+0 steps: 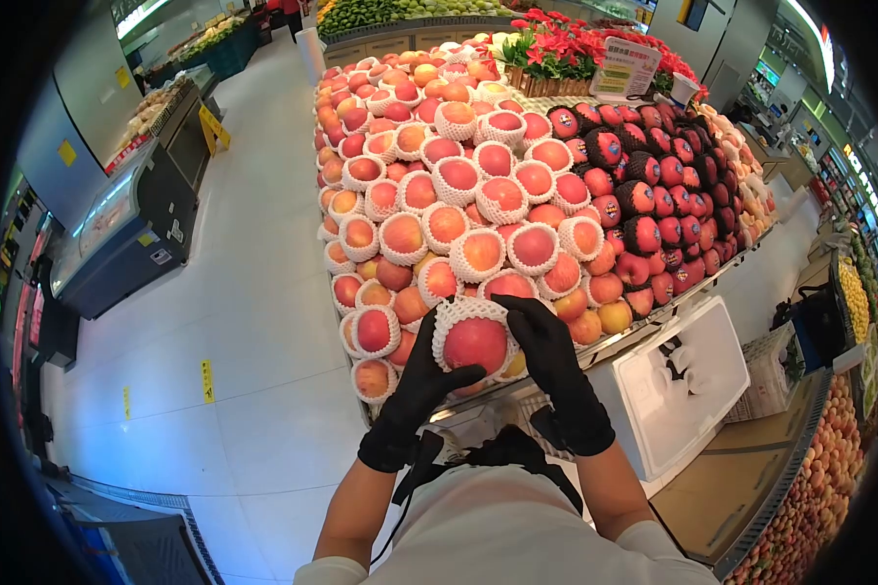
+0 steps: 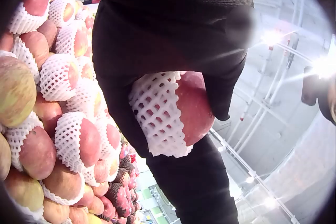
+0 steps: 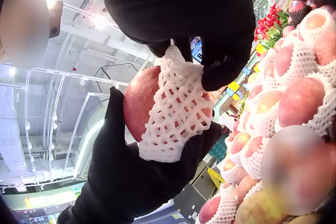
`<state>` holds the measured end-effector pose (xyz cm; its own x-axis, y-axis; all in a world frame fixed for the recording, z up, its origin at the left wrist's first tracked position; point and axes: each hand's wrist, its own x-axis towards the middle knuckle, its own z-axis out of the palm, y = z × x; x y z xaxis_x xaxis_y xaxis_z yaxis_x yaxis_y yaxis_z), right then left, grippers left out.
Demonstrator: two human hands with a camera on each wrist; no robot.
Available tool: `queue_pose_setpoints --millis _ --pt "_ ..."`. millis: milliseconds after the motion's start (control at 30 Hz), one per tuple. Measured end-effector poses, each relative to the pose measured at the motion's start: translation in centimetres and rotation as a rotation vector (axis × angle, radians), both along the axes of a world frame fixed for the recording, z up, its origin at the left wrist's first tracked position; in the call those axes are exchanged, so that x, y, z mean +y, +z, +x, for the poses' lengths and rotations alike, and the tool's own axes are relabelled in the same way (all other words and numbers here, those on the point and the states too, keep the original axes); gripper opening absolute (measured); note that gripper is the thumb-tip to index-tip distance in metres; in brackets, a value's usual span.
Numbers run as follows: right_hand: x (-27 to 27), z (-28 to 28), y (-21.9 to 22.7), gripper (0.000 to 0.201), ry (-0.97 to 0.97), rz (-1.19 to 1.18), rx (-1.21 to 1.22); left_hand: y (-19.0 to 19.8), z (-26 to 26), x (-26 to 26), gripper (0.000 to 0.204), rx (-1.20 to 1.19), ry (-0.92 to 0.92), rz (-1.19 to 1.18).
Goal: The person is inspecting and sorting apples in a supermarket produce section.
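A red apple point(image 1: 476, 345) in a white foam net sleeve point(image 3: 176, 113) is held up in front of the body, over the near edge of the fruit pile. My black-gloved left hand point(image 1: 421, 382) grips the apple from the side, thumb across its front and fingers round the back. On the other side, my black-gloved right hand point(image 1: 553, 363) pinches the edge of the net with its fingertips, as the right wrist view shows. The net covers part of the apple, and its red face is bare towards me.
Netted apples point(image 1: 449, 223) lie heaped on the display stand, with dark-netted apples point(image 1: 644, 168) at its right. Red flowers point(image 1: 556, 49) and a sign point(image 1: 626, 68) stand behind. A white foam box point(image 1: 683, 390) sits at the right, and a chest freezer point(image 1: 127, 229) stands across the left aisle.
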<state>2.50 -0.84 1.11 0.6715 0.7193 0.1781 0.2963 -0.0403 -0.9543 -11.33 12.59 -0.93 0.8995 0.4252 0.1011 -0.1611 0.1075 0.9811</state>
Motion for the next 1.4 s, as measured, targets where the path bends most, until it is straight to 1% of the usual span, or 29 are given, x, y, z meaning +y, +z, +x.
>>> queue_pose_setpoints --millis 33,133,233,333,367,433,467,533,567,633,667,733,867,900,1000,1033,1067,1167,1267,1300,1367,1400 --pt "0.0 0.1 -0.1 0.028 -0.02 -0.034 -0.026 0.0 0.0 0.1 0.099 0.005 -0.005 0.011" --pt "0.2 0.0 0.4 0.026 -0.059 -0.056 0.106 -0.7 0.3 0.5 0.095 0.006 -0.007 0.082" --pt "0.0 0.4 1.2 0.029 -0.017 -0.083 0.159 -0.9 0.4 0.8 0.089 -0.009 -0.036 -0.216" --pt "-0.6 0.9 0.8 0.038 0.035 -0.035 0.176 -0.5 0.4 1.0 0.081 -0.046 -0.014 -0.366" --pt "-1.0 1.2 1.3 0.057 0.101 -0.108 0.191 -0.4 0.5 1.1 0.079 -0.044 -0.011 -0.399" --pt "-1.3 0.7 1.2 0.072 0.186 -0.083 0.084 -0.4 0.6 1.3 0.074 -0.04 -0.006 -0.466" --pt "-1.4 0.4 1.1 0.079 0.228 -0.07 0.031 -0.6 0.5 1.2 0.072 -0.048 -0.026 -0.55" --pt "-1.0 -0.4 1.2 0.091 0.294 -0.053 -0.043 -0.8 0.6 1.3 0.068 -0.068 -0.07 -0.714" --pt "-0.7 -0.8 1.3 0.097 0.327 -0.045 -0.081 -0.5 0.5 1.2 0.065 -0.07 -0.086 -0.719" --pt "-0.2 -1.4 1.3 0.1 0.297 -0.067 -0.154 0.4 0.2 1.2 0.061 -0.071 -0.114 -0.732" --pt "0.1 -1.7 1.2 0.101 0.284 -0.078 -0.19 0.1 0.1 1.3 0.058 -0.095 -0.133 -0.768" --pt "0.5 -2.2 0.6 0.102 0.244 -0.072 -0.145 -0.8 0.0 1.3 0.054 -0.143 -0.173 -0.841" --pt "0.6 -2.5 1.2 0.103 0.147 -0.018 0.027 -0.7 -0.4 2.0 0.052 -0.092 -0.229 -0.398" --pt "0.6 -2.4 1.0 0.098 0.112 -0.005 0.01 -0.6 -0.5 2.2 0.053 -0.079 -0.239 -0.284" --pt "0.2 -1.0 -0.9 0.093 0.105 0.058 0.097 -1.0 -0.7 2.9 0.054 -0.014 -0.283 -0.357" --pt "-0.1 -1.0 -0.8 0.079 0.106 0.082 0.074 -0.6 -1.1 3.4 0.056 0.069 -0.288 -0.376" --pt "-0.4 -1.0 -1.3 0.074 0.101 0.099 0.181 -0.1 -1.3 3.6 0.059 0.153 -0.292 -0.395" --pt "-0.8 0.1 -5.0 0.064 0.088 0.154 0.493 0.5 -0.6 3.1 0.058 0.116 -0.141 -0.238" --pt "-1.0 0.9 -7.7 0.062 0.072 0.211 0.809 1.2 -0.6 2.6 0.054 0.03 -0.122 -0.267" --pt "-1.0 0.6 -6.8 0.063 0.094 0.188 0.809 1.2 -0.6 2.5 0.053 0.014 -0.125 -0.293" --pt "-0.6 -0.5 -2.9 0.065 0.141 0.142 0.806 -0.2 -0.5 2.5 0.051 0.015 -0.156 -0.391" --pt "-0.6 -0.7 -2.0 0.066 0.164 0.118 0.805 -0.9 -0.6 2.6 0.049 0.006 -0.154 -0.399"
